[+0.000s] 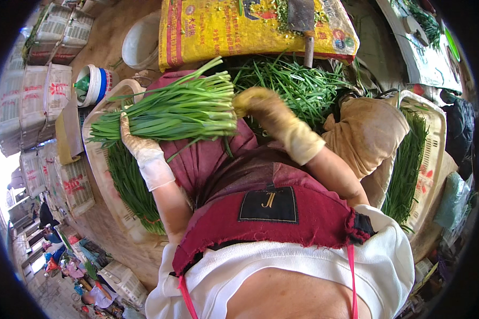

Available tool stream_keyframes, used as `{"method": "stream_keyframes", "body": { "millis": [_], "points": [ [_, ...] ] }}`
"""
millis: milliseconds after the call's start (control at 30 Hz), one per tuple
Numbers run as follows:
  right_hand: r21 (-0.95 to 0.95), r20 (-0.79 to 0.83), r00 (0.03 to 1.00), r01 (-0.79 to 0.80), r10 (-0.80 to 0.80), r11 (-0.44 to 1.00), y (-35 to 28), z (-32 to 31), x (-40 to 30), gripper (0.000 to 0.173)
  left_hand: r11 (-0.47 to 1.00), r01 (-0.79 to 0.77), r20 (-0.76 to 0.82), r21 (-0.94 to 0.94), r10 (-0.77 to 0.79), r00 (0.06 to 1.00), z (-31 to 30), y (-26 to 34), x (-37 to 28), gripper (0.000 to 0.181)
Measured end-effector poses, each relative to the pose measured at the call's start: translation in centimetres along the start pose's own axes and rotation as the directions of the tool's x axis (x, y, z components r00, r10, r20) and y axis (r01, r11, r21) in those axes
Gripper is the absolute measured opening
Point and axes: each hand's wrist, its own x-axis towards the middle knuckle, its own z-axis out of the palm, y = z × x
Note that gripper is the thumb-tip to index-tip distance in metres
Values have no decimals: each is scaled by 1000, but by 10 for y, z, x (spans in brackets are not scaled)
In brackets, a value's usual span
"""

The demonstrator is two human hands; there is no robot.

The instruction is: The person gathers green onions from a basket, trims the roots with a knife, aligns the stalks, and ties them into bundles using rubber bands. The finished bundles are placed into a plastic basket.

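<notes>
A thick bunch of garlic chives (183, 107) lies sideways above my left thigh, cut stem ends to the right. My left hand (137, 139), in a soiled white glove, is shut around its leafy end. At the stem ends is my right hand (259, 103), in a yellow-stained glove and blurred; its fingers look curled, but whether they grip stems is unclear. Loose chive leaves (295, 79) are heaped in front of my lap. Beyond them, a cleaver (302, 16) rests on a yellow printed sack (223, 36), its wooden handle overhanging the near edge.
A plastic crate (94, 147) holding bundled chives (131, 187) stands at my left. Another crate (432, 147) with chives (408, 167) is at my right. Buckets (139, 42) and stacked crates (36, 103) are farther left. Chopped stem bits (283, 18) litter the sack.
</notes>
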Motion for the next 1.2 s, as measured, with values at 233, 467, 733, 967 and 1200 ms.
{"method": "stream_keyframes", "body": {
  "millis": [233,467,733,967,1200],
  "points": [
    [-340,-361,917,39,-169,940,-69,-59,0,31,1000,-6,68,-28,8,998,-14,-2,3,39],
    [-420,115,985,-70,129,905,-34,28,39,34,997,-71,108,-10,71,992,-10,-6,-1,36],
    [35,295,938,183,-185,982,-89,-13,-1,23,994,-91,50,52,89,995,-13,-3,-9,36],
    [-770,496,855,352,-153,-532,-89,8,-29,40,996,-41,116,-76,50,992,-13,-5,-4,33],
    [-655,751,601,620,-274,-433,-43,66,-6,33,998,-21,132,-62,29,991,-12,-4,1,31]
  ]
}}
